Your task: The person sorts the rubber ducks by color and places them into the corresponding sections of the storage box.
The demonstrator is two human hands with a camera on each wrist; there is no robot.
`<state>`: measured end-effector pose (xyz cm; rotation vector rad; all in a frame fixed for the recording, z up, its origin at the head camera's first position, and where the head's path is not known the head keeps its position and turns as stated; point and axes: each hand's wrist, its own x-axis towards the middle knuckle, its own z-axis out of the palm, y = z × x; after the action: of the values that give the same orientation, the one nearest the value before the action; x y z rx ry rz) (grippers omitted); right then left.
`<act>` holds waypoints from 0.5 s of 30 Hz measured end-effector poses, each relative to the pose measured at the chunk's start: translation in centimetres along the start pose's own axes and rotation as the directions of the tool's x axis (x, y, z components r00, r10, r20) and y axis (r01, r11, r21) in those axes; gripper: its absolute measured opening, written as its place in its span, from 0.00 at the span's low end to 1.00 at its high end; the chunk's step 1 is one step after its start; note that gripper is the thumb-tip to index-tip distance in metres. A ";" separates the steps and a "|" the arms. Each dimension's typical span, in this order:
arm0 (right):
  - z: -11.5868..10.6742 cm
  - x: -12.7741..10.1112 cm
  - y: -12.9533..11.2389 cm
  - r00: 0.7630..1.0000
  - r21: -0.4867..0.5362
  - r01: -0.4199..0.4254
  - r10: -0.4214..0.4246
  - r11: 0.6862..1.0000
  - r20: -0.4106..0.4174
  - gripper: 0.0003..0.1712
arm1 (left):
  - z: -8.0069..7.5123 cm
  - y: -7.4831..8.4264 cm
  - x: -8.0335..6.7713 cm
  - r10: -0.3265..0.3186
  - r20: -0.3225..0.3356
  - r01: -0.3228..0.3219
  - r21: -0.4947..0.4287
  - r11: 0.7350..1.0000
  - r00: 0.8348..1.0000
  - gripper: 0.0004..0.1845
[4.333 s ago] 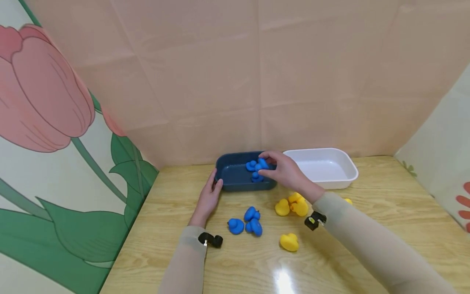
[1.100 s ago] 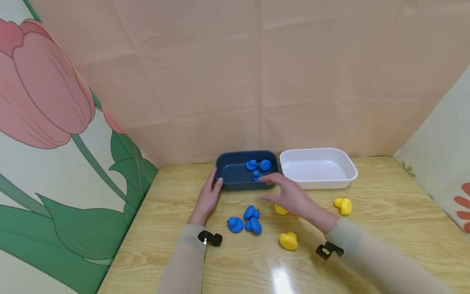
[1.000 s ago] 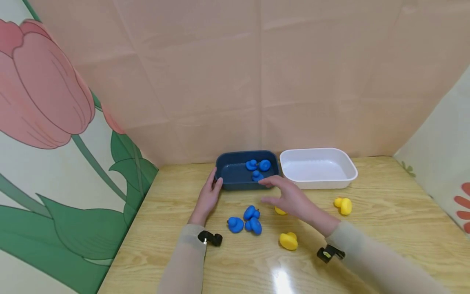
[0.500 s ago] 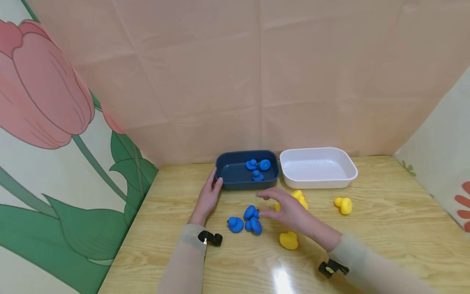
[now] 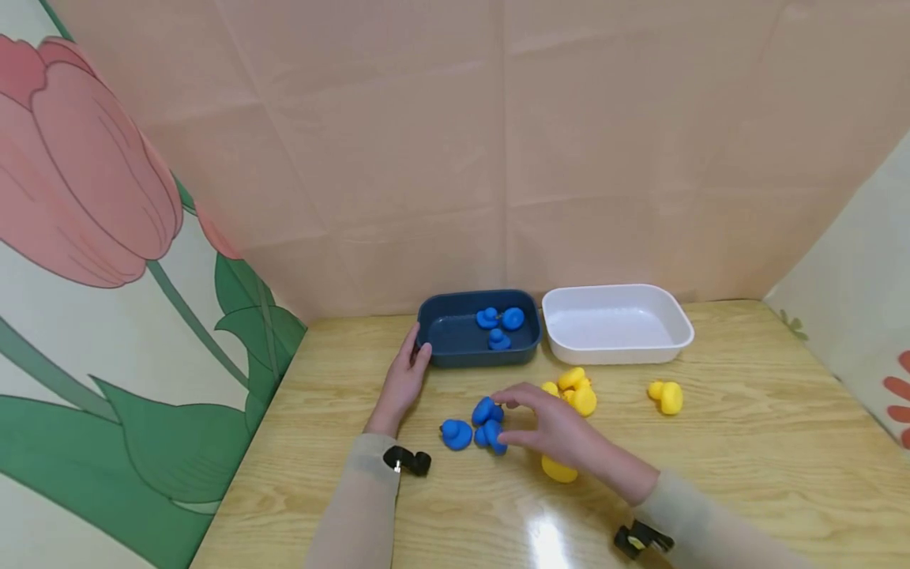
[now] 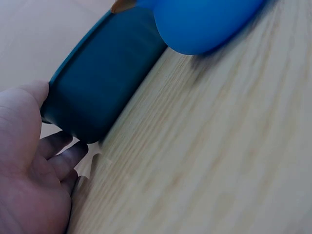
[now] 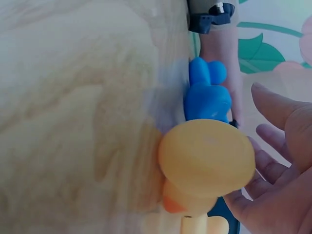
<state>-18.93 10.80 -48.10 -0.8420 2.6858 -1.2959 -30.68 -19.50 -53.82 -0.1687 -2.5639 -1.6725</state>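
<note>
Head view: near the frame's centre the left hand (image 5: 404, 381) lies flat on the wooden table (image 5: 746, 442), its straight fingers pressed against the left end of the dark blue tray (image 5: 455, 336), which reads as bracing the tray so it does not slide. Three small blue ducks (image 5: 498, 325) sit in the tray's right half. Just right of it stands the white tray (image 5: 617, 324). Below centre, the right hand (image 5: 550, 423) hovers low over the table with thumb and forefinger spread and loosely bent, holding nothing, its tips just beside a cluster of three blue ducks on the table (image 5: 478, 424). A yellow duck (image 5: 558, 469) peeks out under the hand's heel, a yellow pair (image 5: 572, 390) lies behind it, and a lone yellow duck (image 5: 665, 396) sits further right.

Left wrist view: at the lower left the left hand's fingers (image 6: 61, 153) rest straight against the tray's rounded corner (image 6: 105, 73); a blurred blue duck (image 6: 204, 22) fills the top edge.

Right wrist view: the yellow duck (image 7: 207, 163) sits large in the centre, with a blue duck (image 7: 207, 92) above it. At the right edge the right hand's fingers (image 7: 280, 112) stand apart and open, gripping nothing.
</note>
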 end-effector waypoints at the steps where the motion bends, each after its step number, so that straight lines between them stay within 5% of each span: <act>1: 0.1 0.0 0.1 1.000 0.005 -0.010 0.010 1.000 0.008 0.31 | 0.0 0.0 0.0 0.001 0.000 -0.001 -0.002 1.000 1.000 0.40; 15: 0.8 -0.3 1.0 0.997 -0.032 0.005 -0.002 0.999 0.082 0.32 | 0.1 -0.1 0.2 -0.004 -0.003 0.004 -0.008 1.000 1.000 0.36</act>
<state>-18.94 10.84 -49.38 -0.8829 2.6497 -1.1952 -30.89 -19.46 -53.89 -0.1617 -2.5573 -1.6823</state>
